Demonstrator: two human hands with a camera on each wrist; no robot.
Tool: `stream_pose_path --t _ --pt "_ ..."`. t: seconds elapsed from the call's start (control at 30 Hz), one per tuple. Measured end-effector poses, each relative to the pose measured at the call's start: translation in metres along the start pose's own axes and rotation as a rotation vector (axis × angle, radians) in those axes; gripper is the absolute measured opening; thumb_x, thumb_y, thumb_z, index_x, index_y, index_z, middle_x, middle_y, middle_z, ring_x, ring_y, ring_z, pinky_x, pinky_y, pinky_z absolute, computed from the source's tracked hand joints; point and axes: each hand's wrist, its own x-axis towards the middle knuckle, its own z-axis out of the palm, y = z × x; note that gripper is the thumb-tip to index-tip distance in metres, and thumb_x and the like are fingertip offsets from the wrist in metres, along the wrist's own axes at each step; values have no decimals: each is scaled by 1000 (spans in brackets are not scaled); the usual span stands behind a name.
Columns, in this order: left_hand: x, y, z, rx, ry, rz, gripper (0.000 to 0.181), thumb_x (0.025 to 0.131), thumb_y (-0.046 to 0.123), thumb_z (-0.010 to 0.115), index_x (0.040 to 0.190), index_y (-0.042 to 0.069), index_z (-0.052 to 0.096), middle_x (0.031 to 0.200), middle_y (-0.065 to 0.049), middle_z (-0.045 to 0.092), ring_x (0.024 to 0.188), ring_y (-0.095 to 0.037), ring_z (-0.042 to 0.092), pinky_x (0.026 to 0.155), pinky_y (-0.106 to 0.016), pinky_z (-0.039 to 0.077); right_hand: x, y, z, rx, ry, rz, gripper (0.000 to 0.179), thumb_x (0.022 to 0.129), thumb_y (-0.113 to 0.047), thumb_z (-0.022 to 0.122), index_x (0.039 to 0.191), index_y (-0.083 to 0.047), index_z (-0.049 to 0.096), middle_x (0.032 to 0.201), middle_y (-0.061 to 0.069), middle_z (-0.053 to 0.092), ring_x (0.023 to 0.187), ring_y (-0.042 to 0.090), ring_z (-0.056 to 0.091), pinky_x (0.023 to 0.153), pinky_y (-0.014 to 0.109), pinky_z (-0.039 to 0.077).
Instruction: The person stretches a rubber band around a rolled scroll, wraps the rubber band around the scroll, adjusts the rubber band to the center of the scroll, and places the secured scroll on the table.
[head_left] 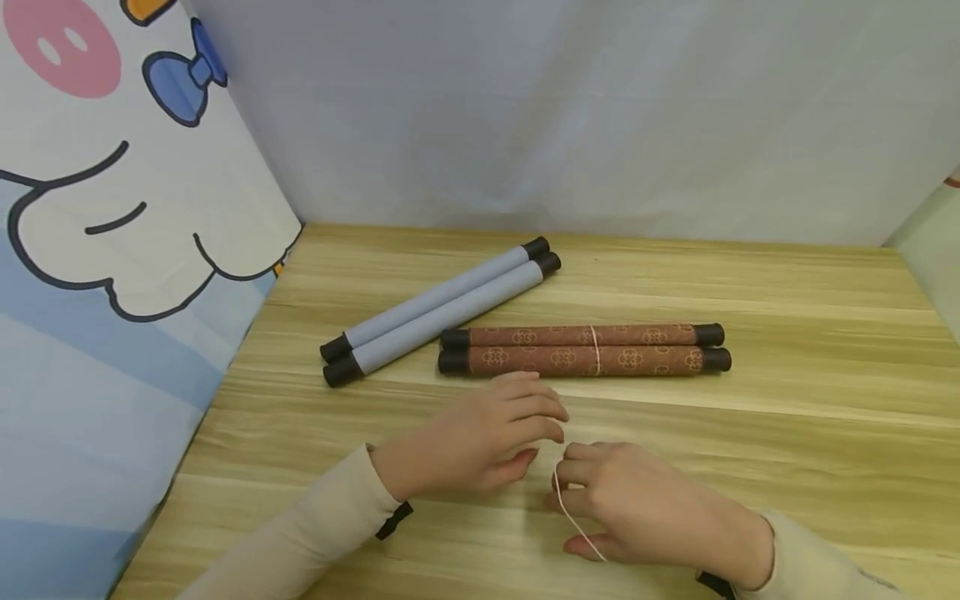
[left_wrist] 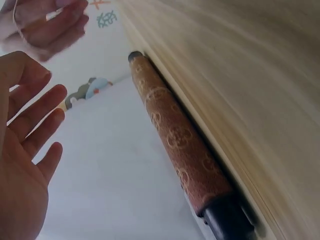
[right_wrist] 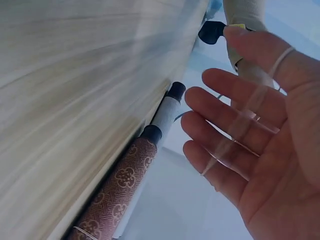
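Note:
My left hand (head_left: 480, 437) hovers just in front of two brown patterned scrolls (head_left: 562, 361), its fingers loosely bent with nothing between them. The brown scrolls lie side by side, black-ended, with a thin pale band (head_left: 597, 350) round their middle. My right hand (head_left: 637, 504) is to the right of the left one, above the table. A second thin elastic band (right_wrist: 282, 59) loops over its thumb and stretches across toward its little finger. In the right wrist view these fingers are spread and relaxed, carrying the loop.
Two light blue-grey scrolls (head_left: 450, 317) with black ends lie slanted behind and left of the brown pair. The wood-grain table (head_left: 810, 333) meets a pale cloth (head_left: 562, 125) at the back. A cartoon-printed sheet (head_left: 90, 375) hangs on the left.

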Motion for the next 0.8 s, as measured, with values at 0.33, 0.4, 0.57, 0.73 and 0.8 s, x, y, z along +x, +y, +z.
stream_pose_path --t 0.33,0.4,0.57,0.73,0.8 --pt "-16 -14 -11 47 -22 -200 23 84 13 72 107 19 68 113 5 67 111 -14 59 106 -29 45 -3 6 3 20 -9 58 26 69 -42 83 85 -24 73 82 -13 60 78 4 56 68 20 50" --pt "-18 -17 -12 59 -53 -234 21 85 14 72 105 19 68 111 5 68 110 -14 60 105 -30 46 -4 7 3 7 -13 78 26 69 -42 83 82 -23 71 78 -14 58 74 4 54 64 19 49" --pt "-23 -22 -15 61 -118 -294 17 87 16 71 103 18 70 110 5 69 109 -16 61 105 -33 47 -7 8 1 4 -55 157 26 71 -44 82 81 -23 70 74 -14 61 67 2 57 57 19 47" --pt "-27 -29 -15 48 -148 -350 19 88 16 70 107 18 69 112 4 69 111 -18 61 106 -35 46 -8 10 0 31 -104 212 26 74 -43 80 89 -22 74 77 -12 68 67 2 61 55 20 48" --pt "-29 -34 -16 64 -150 -393 22 88 17 70 110 17 68 113 2 68 112 -19 61 104 -37 47 -8 11 -1 46 -115 223 27 76 -42 80 92 -20 76 79 -10 71 68 2 63 55 21 50"
